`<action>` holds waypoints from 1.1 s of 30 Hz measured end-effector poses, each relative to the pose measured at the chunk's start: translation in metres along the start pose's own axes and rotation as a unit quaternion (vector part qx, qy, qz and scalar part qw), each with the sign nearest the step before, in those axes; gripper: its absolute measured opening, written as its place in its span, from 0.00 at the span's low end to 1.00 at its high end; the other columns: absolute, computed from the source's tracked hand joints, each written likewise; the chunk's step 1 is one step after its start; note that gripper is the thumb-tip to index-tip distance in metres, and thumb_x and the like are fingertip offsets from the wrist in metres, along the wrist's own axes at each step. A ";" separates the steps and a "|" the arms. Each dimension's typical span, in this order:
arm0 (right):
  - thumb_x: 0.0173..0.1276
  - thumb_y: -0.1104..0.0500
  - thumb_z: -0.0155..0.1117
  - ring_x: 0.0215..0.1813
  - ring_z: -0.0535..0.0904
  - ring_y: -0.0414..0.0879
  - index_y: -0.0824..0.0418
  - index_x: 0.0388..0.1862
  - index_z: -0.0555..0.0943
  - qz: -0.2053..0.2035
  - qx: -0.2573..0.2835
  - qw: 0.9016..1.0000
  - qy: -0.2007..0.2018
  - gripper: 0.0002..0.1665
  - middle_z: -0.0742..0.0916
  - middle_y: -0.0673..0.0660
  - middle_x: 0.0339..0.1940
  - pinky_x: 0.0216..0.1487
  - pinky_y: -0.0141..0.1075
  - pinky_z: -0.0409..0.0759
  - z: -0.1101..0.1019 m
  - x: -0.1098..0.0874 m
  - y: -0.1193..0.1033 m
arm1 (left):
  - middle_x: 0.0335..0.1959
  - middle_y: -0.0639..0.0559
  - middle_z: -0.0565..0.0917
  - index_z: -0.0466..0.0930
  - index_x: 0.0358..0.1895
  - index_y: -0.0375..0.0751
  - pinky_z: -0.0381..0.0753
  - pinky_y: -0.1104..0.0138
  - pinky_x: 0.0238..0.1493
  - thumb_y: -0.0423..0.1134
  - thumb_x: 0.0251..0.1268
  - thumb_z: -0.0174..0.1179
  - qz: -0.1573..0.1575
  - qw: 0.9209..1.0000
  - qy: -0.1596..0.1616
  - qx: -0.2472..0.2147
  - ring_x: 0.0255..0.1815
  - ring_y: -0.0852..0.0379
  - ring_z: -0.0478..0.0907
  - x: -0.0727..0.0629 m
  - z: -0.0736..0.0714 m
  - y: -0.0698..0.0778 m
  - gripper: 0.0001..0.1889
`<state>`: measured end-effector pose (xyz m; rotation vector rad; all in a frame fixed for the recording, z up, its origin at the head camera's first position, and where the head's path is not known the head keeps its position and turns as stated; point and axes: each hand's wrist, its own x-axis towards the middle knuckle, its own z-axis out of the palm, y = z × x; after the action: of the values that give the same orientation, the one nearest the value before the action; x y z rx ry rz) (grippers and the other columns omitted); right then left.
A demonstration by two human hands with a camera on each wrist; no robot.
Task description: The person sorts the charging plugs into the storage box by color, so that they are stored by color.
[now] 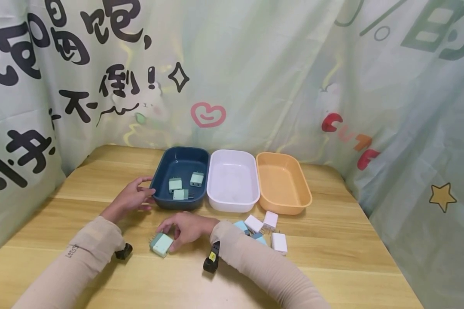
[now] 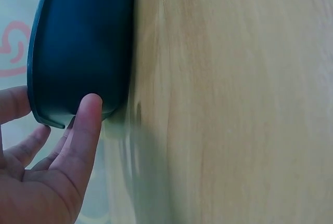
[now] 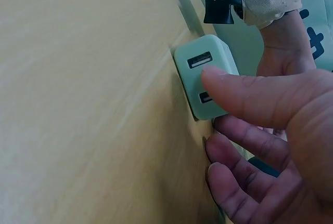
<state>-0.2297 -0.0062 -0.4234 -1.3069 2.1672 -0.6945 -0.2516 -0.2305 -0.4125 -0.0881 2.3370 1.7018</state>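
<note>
In the head view, my right hand (image 1: 191, 226) pinches a light green two-port USB charger (image 1: 163, 245) just above the tabletop. The right wrist view shows the thumb lying across the port face of the charger (image 3: 204, 81). My left hand (image 1: 134, 195) touches the left side of the navy tray (image 1: 160, 201), fingers mostly straight. In the left wrist view, fingertips of that hand (image 2: 57, 182) rest at the tray's rim and outer wall. Several similar green chargers (image 1: 175, 185) lie inside the navy tray.
A white tray (image 1: 232, 206) and an orange tray (image 1: 290, 209) stand in a row right of the navy one. White chargers (image 1: 279, 243) and blue chargers (image 1: 260, 238) lie in front of them, partly behind the right sleeve. A printed curtain (image 1: 251, 86) hangs behind the table.
</note>
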 end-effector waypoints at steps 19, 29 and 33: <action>0.53 0.62 0.78 0.32 0.79 0.33 0.59 0.55 0.78 0.031 0.035 0.998 0.035 0.30 0.81 0.45 0.41 0.38 0.24 0.76 -0.002 -0.006 -0.002 | 0.62 0.28 0.67 0.47 0.77 0.41 0.84 0.58 0.42 0.39 0.76 0.48 -0.007 1.000 0.001 0.010 0.49 0.42 0.79 -0.001 0.001 0.003 0.31; 0.53 0.61 0.78 0.33 0.80 0.34 0.56 0.54 0.78 0.055 0.053 0.996 0.046 0.29 0.81 0.43 0.43 0.38 0.25 0.77 -0.007 -0.009 -0.001 | 0.62 0.27 0.67 0.47 0.76 0.40 0.84 0.58 0.42 0.38 0.76 0.49 -0.008 1.000 0.000 0.006 0.49 0.42 0.79 -0.002 0.002 0.004 0.32; 0.53 0.62 0.78 0.33 0.80 0.33 0.57 0.54 0.78 0.047 0.051 0.996 0.050 0.29 0.81 0.45 0.43 0.37 0.26 0.77 -0.012 -0.010 -0.001 | 0.60 0.27 0.67 0.47 0.76 0.39 0.84 0.59 0.41 0.36 0.75 0.49 0.001 1.000 0.000 0.000 0.45 0.44 0.80 -0.004 0.002 0.005 0.32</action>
<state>-0.2329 0.0046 -0.4120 -1.1329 2.2249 -0.8359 -0.2484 -0.2270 -0.4076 -0.0850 2.3381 1.7022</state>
